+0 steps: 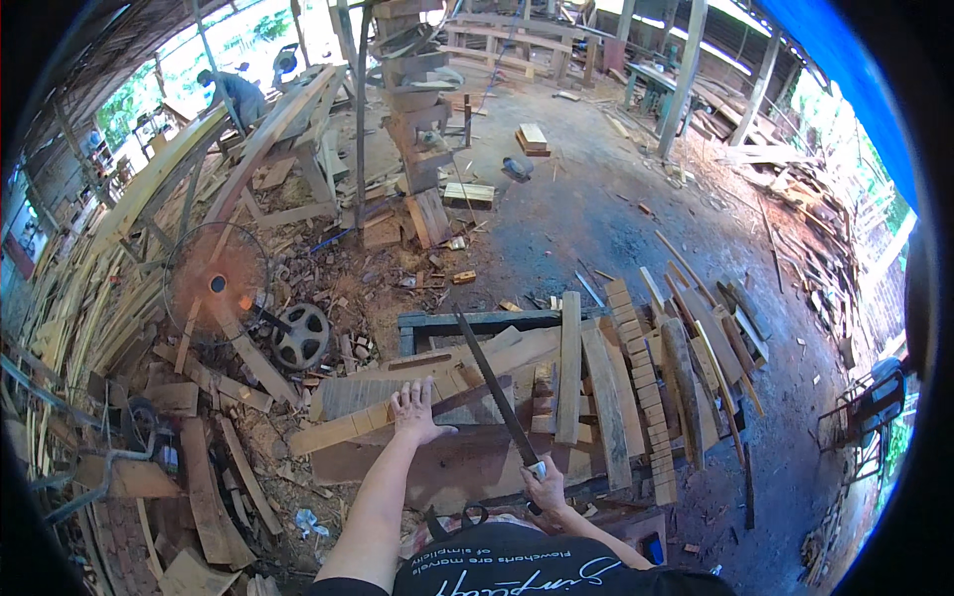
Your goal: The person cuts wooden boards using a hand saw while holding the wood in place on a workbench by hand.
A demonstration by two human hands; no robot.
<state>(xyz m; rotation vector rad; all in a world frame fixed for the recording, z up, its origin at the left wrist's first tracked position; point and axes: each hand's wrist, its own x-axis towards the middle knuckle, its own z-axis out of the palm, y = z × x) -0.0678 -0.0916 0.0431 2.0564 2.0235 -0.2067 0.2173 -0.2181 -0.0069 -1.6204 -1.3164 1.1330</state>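
On rough planks [447,392], right hand [545,489] grips long dark blade [494,382].

The left hand [415,412] lies flat on a plank [397,417] on top of the wood pile [596,397], and the right hand [545,487] holds a long blade [492,387] just right of it. A fan [217,283] and a wheel [301,338] stand on the ground to the left of the pile, and a stack of blocks [417,109] rises far behind it.

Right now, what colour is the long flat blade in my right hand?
Dark, nearly black: the long flat blade, seen in the head view.
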